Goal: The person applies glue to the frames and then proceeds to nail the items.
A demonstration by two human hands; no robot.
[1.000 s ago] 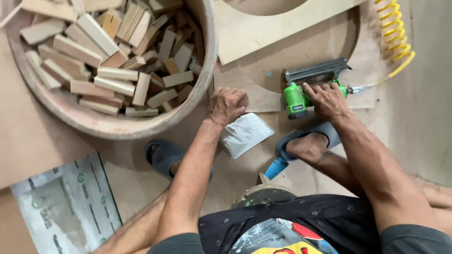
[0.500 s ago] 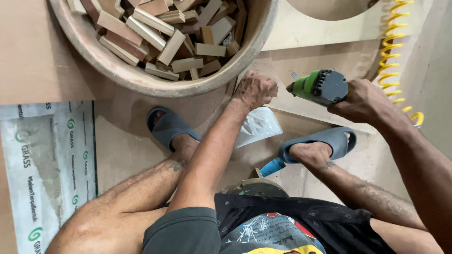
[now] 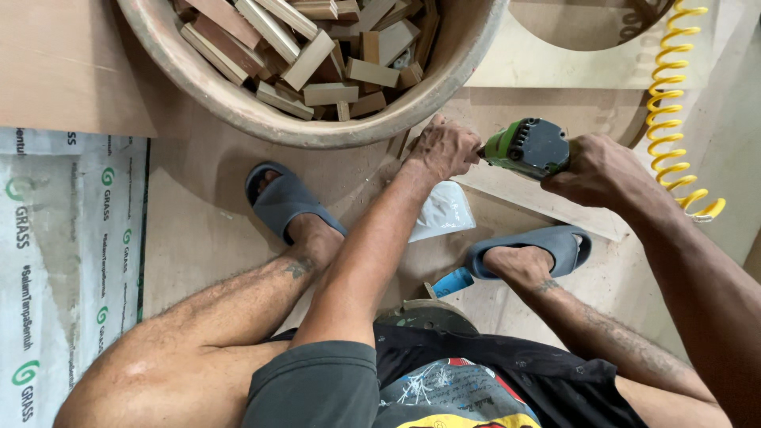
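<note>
Green and dark grey, the pneumatic nail gun sits just below the rim of the big round tub, its nose pointing toward the left hand. The right hand wraps the tool from the right side, its grip pressed together around the body. A yellow coiled air hose runs up from near that wrist along the right edge of the view. The left hand is curled into a loose fist right at the gun's nose, touching or nearly touching it; its grip is closed, but whether it pinches a small piece underneath cannot be told. Both hands work over a pale wooden board lying on the floor against the tub. The tub is a wide, worn, beige basin filled with short wooden offcuts in light and reddish tones. Just below the left forearm lies a crumpled white plastic bag. The person squats, feet in grey-blue slide sandals: one left of the arm, the other under the right arm. A small blue object pokes out between the knees. At far left, a printed white and green sheet covers the plywood floor.
</note>
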